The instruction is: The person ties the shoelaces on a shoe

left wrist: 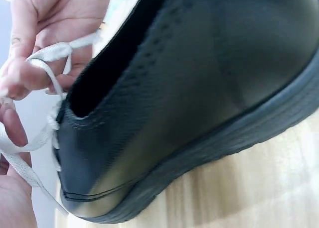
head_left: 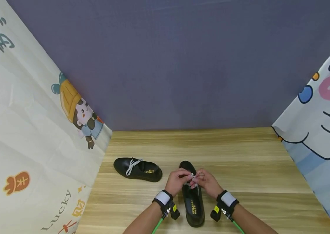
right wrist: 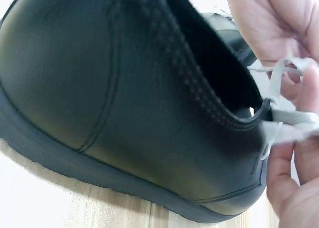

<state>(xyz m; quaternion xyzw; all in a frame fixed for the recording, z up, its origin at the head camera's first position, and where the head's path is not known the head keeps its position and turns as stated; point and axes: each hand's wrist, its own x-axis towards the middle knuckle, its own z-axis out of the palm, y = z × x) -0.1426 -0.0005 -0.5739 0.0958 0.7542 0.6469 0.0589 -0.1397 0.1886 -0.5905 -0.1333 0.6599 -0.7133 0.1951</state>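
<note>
A black shoe (head_left: 194, 208) lies lengthwise on the wooden surface between the two forearms, its toe pointing away. Over its front, my left hand (head_left: 178, 180) and my right hand (head_left: 208, 184) meet, both pinching the white shoelace (left wrist: 47, 54). Loops of lace stand up from the eyelets and run between the fingers of both hands. In the right wrist view, the lace (right wrist: 291, 119) stretches from the top of the shoe to the fingertips. The exact crossing of the strands is partly hidden by the fingers.
To the left, a second black shoe (head_left: 138, 169) lies on its sole, sideways, with its white lace tied in a bow. A grey-purple panel (head_left: 182, 65) rises behind the wooden surface (head_left: 241, 156). Printed cloths (head_left: 30, 123) hang on either side.
</note>
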